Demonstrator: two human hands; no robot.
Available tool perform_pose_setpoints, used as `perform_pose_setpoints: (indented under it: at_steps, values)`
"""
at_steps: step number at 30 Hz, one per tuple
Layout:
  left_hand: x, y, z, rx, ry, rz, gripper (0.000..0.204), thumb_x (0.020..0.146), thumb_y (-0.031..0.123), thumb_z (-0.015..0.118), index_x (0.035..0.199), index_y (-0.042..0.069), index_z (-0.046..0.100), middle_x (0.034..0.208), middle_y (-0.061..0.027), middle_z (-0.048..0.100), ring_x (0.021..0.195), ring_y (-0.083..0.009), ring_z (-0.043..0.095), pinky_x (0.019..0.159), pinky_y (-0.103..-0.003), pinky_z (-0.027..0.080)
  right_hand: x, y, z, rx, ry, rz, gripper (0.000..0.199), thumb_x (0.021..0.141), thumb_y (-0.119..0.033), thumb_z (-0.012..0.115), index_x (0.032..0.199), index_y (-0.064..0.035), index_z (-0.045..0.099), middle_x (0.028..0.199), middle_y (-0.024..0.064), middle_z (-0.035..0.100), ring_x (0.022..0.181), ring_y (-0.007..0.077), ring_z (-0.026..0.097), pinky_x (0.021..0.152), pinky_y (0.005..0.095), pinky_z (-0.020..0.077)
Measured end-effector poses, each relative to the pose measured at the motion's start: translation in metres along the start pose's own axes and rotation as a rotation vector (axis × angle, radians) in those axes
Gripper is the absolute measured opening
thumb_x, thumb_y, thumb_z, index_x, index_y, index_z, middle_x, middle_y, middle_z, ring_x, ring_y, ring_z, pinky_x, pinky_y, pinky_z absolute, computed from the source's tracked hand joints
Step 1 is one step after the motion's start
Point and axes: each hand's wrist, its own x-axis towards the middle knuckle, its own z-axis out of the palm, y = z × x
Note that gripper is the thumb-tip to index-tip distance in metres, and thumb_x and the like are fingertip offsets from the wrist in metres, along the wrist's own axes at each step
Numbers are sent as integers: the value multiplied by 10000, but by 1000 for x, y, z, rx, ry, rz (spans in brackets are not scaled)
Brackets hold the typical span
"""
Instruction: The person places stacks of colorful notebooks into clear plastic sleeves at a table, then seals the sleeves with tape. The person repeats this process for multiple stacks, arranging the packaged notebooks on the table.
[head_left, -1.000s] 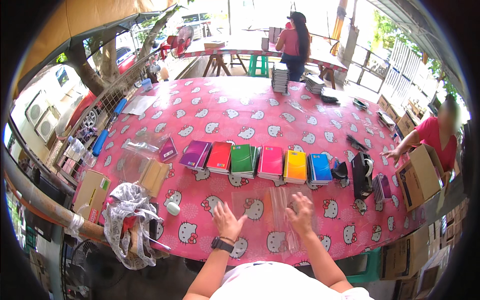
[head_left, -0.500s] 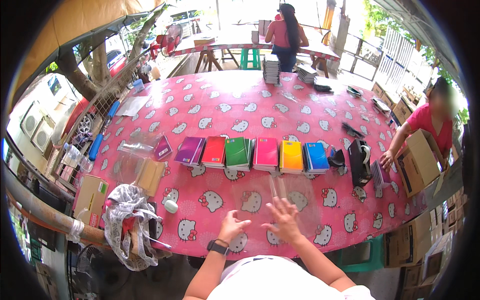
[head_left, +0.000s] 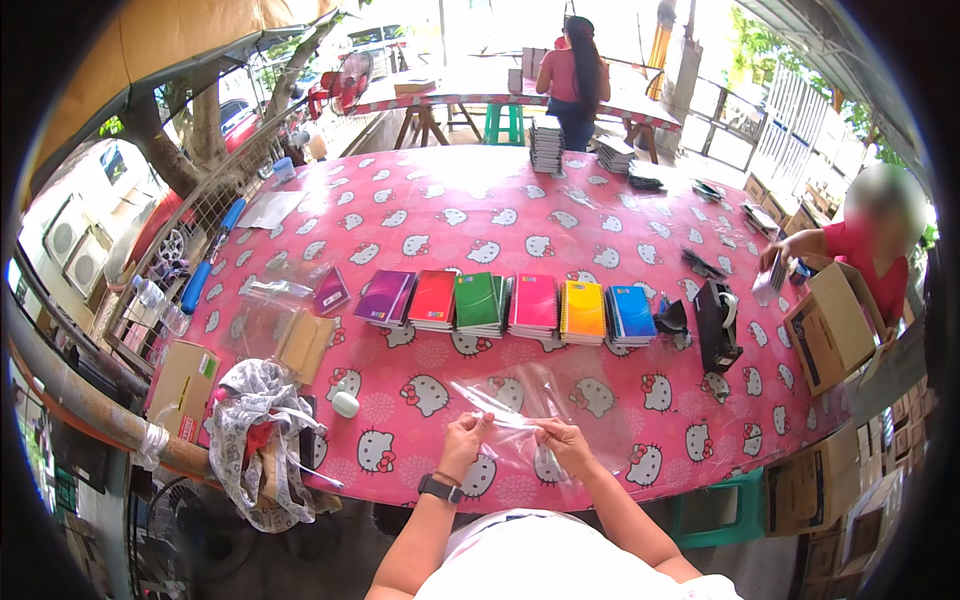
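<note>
A clear plastic bag is stretched between my two hands over the near middle of the table. My left hand pinches one side of its edge, and my right hand pinches the other side. Beyond the bag stands a row of spiral notebook stacks: purple, red, green, pink, yellow and blue. None of the notebooks is touched by my hands.
Right of the row stands a black tape dispenser. A co-worker at the right handles notebooks beside an open carton. At left lie a patterned plastic bag, brown cardboard and a pale green case.
My hands, earlier spread over the flat bag, have closed on its edge and raised it. The co-worker has lifted a small notebook stack off the table.
</note>
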Motion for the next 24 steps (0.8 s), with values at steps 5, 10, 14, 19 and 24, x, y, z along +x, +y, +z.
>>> perform_pose_setpoints:
  at_steps: [5, 10, 14, 19, 24]
  values:
    - [-3, 29, -1, -149, -84, -4, 220, 839, 225, 673, 888, 12, 648, 803, -10, 647, 655, -44, 547, 594, -182, 431, 0, -24, 3, 79, 103, 34, 266, 845, -120, 645, 1105, -64, 644, 949, 48, 624, 870, 106, 559, 766, 250, 475]
    - [-8, 32, 12, -94, -191, -1, 198, 840, 189, 671, 919, 10, 639, 810, -7, 647, 683, -44, 557, 607, -186, 440, 11, -46, 19, -458, 200, -409, 343, 689, -200, 776, 970, -50, 648, 941, 92, 652, 882, 230, 603, 853, 346, 454]
    - [-5, 29, 13, 7, -187, 41, 185, 846, 197, 666, 904, 24, 635, 783, 7, 634, 674, -39, 556, 594, -192, 445, 15, -48, 25, -254, 156, -237, 297, 704, -149, 773, 944, -43, 635, 896, 70, 649, 862, 173, 599, 807, 305, 465]
    - [-1, 25, 24, -158, -169, 34, 178, 857, 207, 653, 870, 33, 616, 728, 0, 626, 650, -58, 569, 581, -199, 458, 24, -36, 33, 80, 139, -81, 229, 731, -103, 750, 910, -42, 620, 835, 43, 631, 823, 130, 594, 748, 274, 474]
    - [13, 33, -18, -213, -4, 76, 167, 866, 184, 640, 874, 22, 603, 718, -38, 635, 632, -89, 598, 562, -210, 469, 27, -46, -9, 855, 336, 19, 78, 809, -55, 646, 864, -43, 592, 821, 46, 622, 780, 142, 592, 708, 278, 495]
